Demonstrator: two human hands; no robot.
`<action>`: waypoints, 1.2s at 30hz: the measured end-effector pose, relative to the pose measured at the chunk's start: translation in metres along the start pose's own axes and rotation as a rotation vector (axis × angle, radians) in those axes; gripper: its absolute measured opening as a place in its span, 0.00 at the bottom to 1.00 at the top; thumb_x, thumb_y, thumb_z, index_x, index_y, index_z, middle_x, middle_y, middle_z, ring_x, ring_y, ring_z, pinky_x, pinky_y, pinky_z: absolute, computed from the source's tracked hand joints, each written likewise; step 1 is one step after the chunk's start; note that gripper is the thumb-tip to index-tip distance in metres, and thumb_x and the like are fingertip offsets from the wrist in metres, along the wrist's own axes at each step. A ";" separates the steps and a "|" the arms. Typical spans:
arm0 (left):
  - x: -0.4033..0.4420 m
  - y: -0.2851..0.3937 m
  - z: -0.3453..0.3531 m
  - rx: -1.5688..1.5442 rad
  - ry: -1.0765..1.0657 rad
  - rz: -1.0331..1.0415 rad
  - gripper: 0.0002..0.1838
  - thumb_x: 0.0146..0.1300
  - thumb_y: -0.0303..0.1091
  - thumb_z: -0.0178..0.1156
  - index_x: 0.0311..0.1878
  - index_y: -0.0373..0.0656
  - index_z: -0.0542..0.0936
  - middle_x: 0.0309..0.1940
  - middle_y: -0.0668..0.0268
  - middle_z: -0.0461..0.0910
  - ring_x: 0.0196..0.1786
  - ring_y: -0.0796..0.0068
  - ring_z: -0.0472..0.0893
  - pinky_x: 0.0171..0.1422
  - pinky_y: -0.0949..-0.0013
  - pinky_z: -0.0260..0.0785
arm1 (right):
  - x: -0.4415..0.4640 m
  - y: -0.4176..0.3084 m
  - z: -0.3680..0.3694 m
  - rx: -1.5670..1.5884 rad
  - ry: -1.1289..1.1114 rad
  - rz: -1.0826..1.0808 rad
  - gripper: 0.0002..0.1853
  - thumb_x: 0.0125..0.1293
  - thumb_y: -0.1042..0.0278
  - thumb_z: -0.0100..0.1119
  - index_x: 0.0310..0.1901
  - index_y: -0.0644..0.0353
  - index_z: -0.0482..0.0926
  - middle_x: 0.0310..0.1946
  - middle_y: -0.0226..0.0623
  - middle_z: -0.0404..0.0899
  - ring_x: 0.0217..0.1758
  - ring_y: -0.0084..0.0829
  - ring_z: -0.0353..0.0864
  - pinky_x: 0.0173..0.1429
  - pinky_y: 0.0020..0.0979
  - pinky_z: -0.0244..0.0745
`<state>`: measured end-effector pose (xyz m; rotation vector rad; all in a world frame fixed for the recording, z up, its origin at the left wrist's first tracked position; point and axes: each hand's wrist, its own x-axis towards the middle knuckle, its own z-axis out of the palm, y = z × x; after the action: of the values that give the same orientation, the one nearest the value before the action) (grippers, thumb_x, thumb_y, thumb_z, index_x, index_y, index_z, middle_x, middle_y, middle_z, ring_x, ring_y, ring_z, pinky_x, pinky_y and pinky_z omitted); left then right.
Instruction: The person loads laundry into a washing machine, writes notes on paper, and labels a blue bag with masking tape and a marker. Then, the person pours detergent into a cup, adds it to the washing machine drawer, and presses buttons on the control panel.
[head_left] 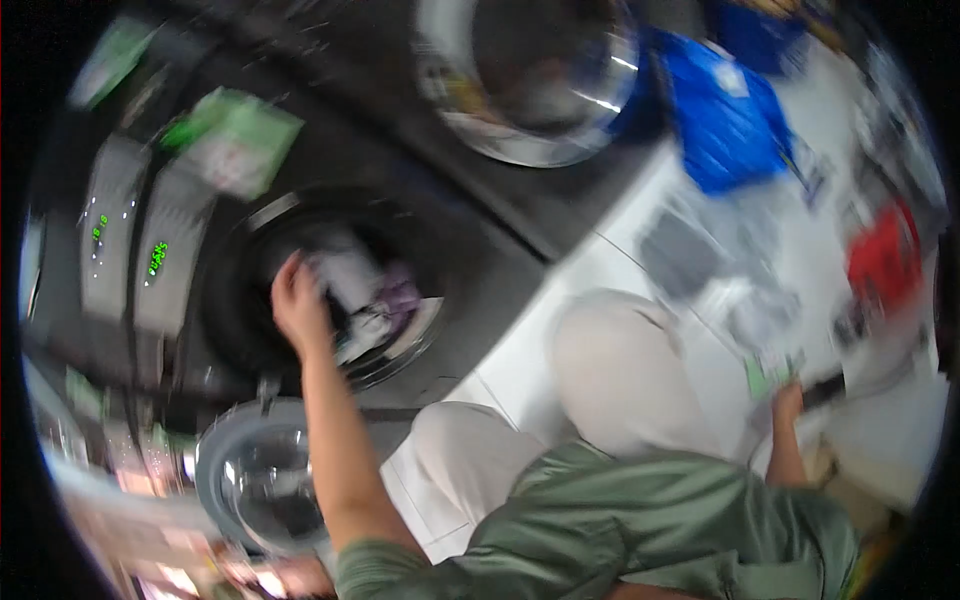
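Note:
My left hand [302, 302] reaches to the round opening of a dark front-load washing machine [480, 290]. Its fingers look loosely bent and apart, with nothing visible gripped, though motion blurs them. Just beside it, grey-white and purple laundry [352, 280] lies in the drum mouth. The machine's round door [215, 470] hangs open below. My right hand [788, 402] is far off at the right, low by my side. A small green-and-white item [765, 375] appears beside it; blur hides whether the fingers hold it.
Another machine with a chrome-ringed round door [570, 150] stands above in view. On the white tiled floor [620, 262] lie a blue bag [725, 120], a greyish clear plastic bag [690, 245] and a red item [885, 260]. A green-and-white notice [245, 145] sticks to the machine front.

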<state>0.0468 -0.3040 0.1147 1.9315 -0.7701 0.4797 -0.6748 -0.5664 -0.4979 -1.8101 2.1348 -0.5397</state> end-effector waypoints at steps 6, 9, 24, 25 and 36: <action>0.106 0.068 0.029 -0.383 0.336 0.069 0.28 0.67 0.45 0.64 0.56 0.27 0.71 0.50 0.53 0.78 0.51 0.68 0.78 0.59 0.68 0.70 | 0.003 -0.112 -0.033 0.519 -0.229 -0.248 0.09 0.61 0.80 0.54 0.42 0.58 0.70 0.26 0.36 0.73 0.27 0.26 0.76 0.32 0.29 0.71; 0.141 0.098 0.025 -0.492 0.382 0.085 0.33 0.62 0.52 0.67 0.53 0.27 0.73 0.40 0.61 0.77 0.39 0.76 0.75 0.40 0.73 0.69 | 0.004 -0.178 -0.037 0.672 -0.333 -0.195 0.08 0.62 0.82 0.54 0.40 0.58 0.70 0.22 0.33 0.70 0.23 0.23 0.73 0.25 0.28 0.69; 0.170 0.197 -0.007 -1.096 -0.245 -0.195 0.19 0.71 0.37 0.51 0.56 0.31 0.74 0.55 0.50 0.79 0.58 0.52 0.80 0.69 0.44 0.67 | -0.009 -0.256 -0.062 0.684 -0.592 -0.229 0.04 0.66 0.78 0.57 0.37 0.61 0.72 0.21 0.31 0.75 0.23 0.21 0.74 0.28 0.26 0.69; 0.172 0.207 -0.010 -1.085 -0.214 -0.215 0.20 0.71 0.37 0.51 0.57 0.31 0.73 0.57 0.50 0.78 0.59 0.51 0.79 0.70 0.43 0.66 | -0.009 -0.255 -0.062 0.698 -0.567 -0.250 0.04 0.66 0.78 0.58 0.36 0.60 0.72 0.21 0.30 0.75 0.21 0.20 0.73 0.25 0.25 0.68; 0.265 0.228 -0.045 -1.176 -0.201 -0.440 0.12 0.71 0.30 0.48 0.47 0.33 0.77 0.42 0.54 0.84 0.45 0.55 0.86 0.52 0.47 0.81 | -0.007 -0.277 -0.082 0.697 -0.555 -0.164 0.13 0.66 0.66 0.63 0.26 0.62 0.74 0.17 0.28 0.73 0.18 0.18 0.69 0.21 0.26 0.64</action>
<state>0.0806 -0.4224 0.4454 0.9662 -0.5188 -0.3993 -0.4672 -0.5902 -0.2982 -1.4945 1.2301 -0.6240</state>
